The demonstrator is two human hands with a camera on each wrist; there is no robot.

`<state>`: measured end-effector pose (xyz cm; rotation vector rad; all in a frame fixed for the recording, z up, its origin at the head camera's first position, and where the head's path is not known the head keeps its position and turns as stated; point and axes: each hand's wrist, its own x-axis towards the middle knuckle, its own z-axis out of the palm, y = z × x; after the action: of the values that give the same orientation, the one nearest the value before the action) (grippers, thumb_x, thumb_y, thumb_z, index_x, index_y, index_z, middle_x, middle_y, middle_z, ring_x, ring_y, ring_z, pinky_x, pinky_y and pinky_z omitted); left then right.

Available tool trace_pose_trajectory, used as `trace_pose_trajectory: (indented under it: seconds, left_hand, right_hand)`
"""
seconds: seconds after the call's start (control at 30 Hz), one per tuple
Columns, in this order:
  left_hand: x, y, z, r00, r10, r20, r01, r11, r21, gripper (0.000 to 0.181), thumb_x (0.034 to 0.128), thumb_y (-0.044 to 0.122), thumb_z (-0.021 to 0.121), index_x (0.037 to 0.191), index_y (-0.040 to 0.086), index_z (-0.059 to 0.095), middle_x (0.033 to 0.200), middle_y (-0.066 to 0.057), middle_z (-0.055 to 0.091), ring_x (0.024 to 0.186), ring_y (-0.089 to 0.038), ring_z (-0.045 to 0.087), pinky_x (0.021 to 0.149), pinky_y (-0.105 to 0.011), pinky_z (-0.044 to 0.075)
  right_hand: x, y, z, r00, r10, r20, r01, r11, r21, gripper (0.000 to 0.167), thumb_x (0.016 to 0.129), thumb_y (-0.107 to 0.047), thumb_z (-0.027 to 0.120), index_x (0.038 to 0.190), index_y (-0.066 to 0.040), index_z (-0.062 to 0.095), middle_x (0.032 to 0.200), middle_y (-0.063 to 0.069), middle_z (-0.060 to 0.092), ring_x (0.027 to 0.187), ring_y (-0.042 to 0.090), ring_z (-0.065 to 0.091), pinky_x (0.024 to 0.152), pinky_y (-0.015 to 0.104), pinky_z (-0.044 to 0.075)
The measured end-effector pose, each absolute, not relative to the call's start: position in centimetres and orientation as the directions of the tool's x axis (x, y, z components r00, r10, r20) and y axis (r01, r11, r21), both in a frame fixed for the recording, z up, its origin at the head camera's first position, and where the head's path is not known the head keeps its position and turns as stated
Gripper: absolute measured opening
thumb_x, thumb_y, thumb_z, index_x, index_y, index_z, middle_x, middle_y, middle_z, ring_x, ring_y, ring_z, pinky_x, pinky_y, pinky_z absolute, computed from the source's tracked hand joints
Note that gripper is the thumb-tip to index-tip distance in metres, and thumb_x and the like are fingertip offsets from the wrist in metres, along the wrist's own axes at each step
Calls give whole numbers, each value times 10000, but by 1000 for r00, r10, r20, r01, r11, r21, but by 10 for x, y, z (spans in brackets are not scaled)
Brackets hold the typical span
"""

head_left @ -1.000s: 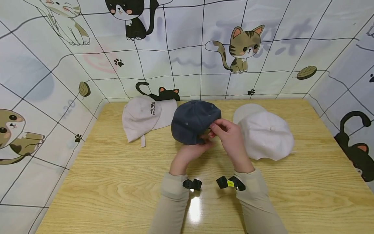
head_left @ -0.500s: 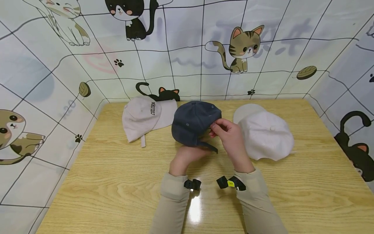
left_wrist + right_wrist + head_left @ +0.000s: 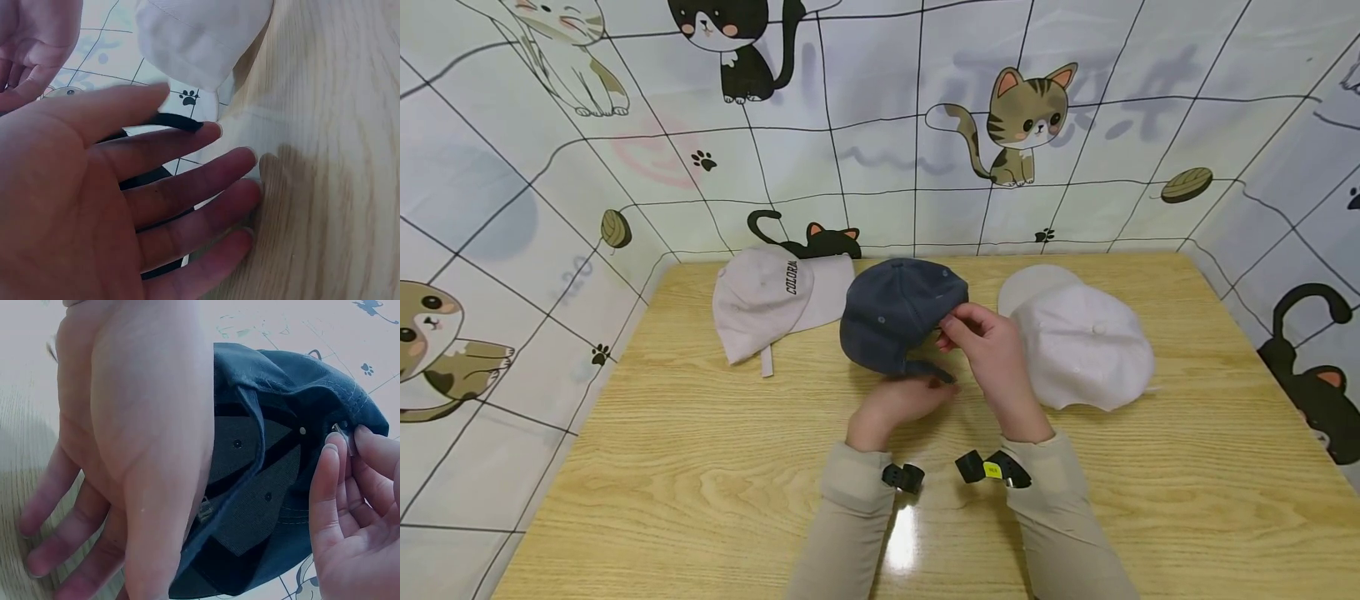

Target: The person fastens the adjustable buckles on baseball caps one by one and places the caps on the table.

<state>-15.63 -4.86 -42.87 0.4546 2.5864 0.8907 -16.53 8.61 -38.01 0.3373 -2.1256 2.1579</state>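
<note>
A navy baseball cap (image 3: 898,308) sits at the back middle of the table, its rear opening and inside visible in the right wrist view. My right hand (image 3: 994,362) is at the cap's right rear edge. Thumb and fingers there pinch a small metal buckle (image 3: 341,434). My left hand (image 3: 901,408) is low in front of the cap. The loose back strap (image 3: 250,437) runs down to it. In the left wrist view the dark strap tip (image 3: 187,121) shows between thumb and index finger, the other fingers spread fairly straight.
On the left lies a pale pink cap (image 3: 767,296) with dark lettering and a hanging strap. A white cap (image 3: 1090,346) lies to the right, close to my right hand. A cat-print sheet (image 3: 880,158) stands behind the wooden table (image 3: 685,467).
The strap has come out from the cap's rear and hung free over my left hand. My left hand then shifted right and slightly nearer, taking the strap's end. The right hand stays put.
</note>
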Motion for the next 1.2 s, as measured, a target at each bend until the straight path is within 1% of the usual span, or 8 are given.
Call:
trace_pose_trajectory:
  seconds: [0.1,0.23,0.33,0.47,0.8,0.93,1.1,1.2]
  left_hand:
    - [-157,-48,-428,-882,444,-159,250,727,640,409,928,301,451,544,174,392,509,80,296,476,-75,292,500,-198,275]
    - [-156,-50,-424,-880,467,-85,275,648,710,395,923,236,471,556,147,355,519,69,285,472,-72,262,504,-198,240]
    - [-155,-55,-418,-875,484,-16,310,585,750,350,916,199,492,588,83,450,545,13,403,509,-80,342,536,-198,293]
    - [-154,-62,-408,-862,504,56,355,521,776,243,932,165,463,770,55,607,731,-66,598,647,-84,480,643,-205,391]
    - [-155,-72,-395,-833,444,331,470,250,847,154,900,120,529,1000,31,606,840,-83,633,756,-158,588,737,-246,448]
    - [-148,-73,-379,-849,408,335,436,182,881,135,890,56,532,974,-41,575,837,-154,627,758,-222,590,741,-265,460]
    - [-147,-76,-375,-896,306,321,364,94,927,144,885,115,558,967,1,592,881,-114,618,791,-161,571,740,-301,471]
    - [-149,-77,-378,-924,231,303,321,44,946,172,874,195,586,967,53,614,871,-72,600,790,-191,556,734,-335,467]
  right_hand:
    - [-166,86,-380,-972,-87,219,-218,-26,-976,157,843,-137,622,879,16,626,717,133,610,634,215,593,641,315,506]
    - [-167,86,-381,-971,-93,219,-218,-19,-976,170,845,-147,621,887,17,626,732,155,610,641,217,596,644,310,505]
    - [-167,86,-381,-972,-93,216,-216,-15,-976,191,842,-178,628,887,8,631,725,135,611,642,225,595,641,310,505]
    - [-167,87,-379,-970,-101,221,-221,-12,-975,243,829,-240,643,898,-7,636,722,142,607,646,237,590,639,306,501]
    - [-166,91,-376,-973,-88,214,-211,-45,-977,265,819,-254,650,920,-11,639,751,143,597,660,219,590,646,311,505]
    - [-165,93,-374,-976,-88,201,-195,-69,-978,275,819,-264,647,920,-9,636,738,115,590,664,219,583,664,315,505]
    - [-164,95,-373,-975,-108,196,-180,-145,-973,233,830,-223,638,908,-4,629,733,89,581,644,201,579,657,314,508]
    - [-165,97,-373,-966,-150,210,-170,-243,-955,162,845,-160,619,899,-7,628,762,101,577,636,178,576,638,287,506]
